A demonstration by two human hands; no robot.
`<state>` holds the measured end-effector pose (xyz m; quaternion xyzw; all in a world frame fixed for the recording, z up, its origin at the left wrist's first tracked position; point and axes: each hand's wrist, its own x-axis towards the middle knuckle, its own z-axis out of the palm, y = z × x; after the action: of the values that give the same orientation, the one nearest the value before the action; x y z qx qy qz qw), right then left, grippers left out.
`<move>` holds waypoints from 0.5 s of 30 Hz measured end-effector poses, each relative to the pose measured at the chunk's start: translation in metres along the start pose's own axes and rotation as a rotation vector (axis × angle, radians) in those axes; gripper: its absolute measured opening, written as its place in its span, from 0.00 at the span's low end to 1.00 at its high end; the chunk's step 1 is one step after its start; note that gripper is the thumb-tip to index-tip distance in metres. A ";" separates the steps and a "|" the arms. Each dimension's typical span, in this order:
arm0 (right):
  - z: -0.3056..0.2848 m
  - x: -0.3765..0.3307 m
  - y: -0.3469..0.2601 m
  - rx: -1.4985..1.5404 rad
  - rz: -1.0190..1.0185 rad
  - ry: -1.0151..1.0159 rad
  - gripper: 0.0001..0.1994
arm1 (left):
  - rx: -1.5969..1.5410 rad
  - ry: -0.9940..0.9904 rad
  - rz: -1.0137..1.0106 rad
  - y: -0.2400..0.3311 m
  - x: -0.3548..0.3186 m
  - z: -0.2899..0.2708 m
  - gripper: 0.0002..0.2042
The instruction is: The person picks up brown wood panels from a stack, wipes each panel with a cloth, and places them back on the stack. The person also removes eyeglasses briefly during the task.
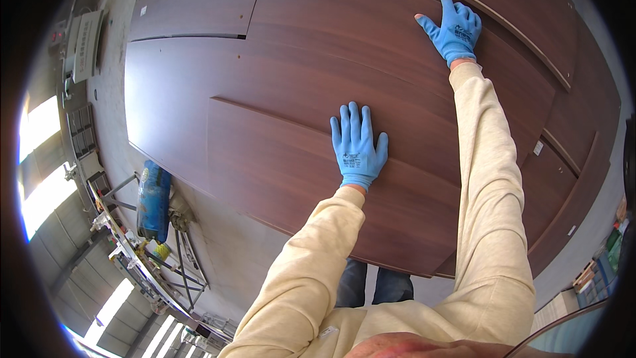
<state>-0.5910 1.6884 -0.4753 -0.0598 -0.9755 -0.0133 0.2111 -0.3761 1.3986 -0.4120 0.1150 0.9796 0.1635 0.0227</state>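
Resting flat with each grip spread, the left hand (358,146) and right hand (456,29) press a smooth reddish-brown wood-grain panel (278,159).

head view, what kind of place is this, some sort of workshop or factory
Probably a furniture or panel workshop in a factory hall. Large dark brown wood panels lie stacked, with both gloved hands, left and right, flat on them. A metal conveyor frame stands on the concrete floor, beside tall bright windows.

Top surface: the stack of large brown wood-grain laminate panels (298,179) lies flat and bare around both hands.
Left side: open grey concrete floor (218,238), then a blue sack (154,200) on a metal roller rack (132,252).
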 end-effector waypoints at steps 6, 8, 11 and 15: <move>-0.019 0.002 -0.006 0.051 0.040 -0.115 0.40 | 0.014 -0.025 -0.004 0.001 0.000 -0.001 0.35; -0.022 0.004 -0.007 0.067 0.035 -0.079 0.40 | 0.014 -0.014 -0.004 0.001 -0.001 -0.001 0.35; -0.018 0.002 -0.006 0.066 0.038 0.004 0.40 | 0.015 -0.019 -0.002 0.004 0.000 0.000 0.35; -0.025 0.001 0.001 0.140 0.093 -0.117 0.38 | 0.032 -0.015 0.008 0.008 0.002 0.002 0.35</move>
<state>-0.5813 1.6883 -0.4525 -0.0907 -0.9809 0.0681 0.1580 -0.3756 1.4074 -0.4114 0.1204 0.9814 0.1470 0.0278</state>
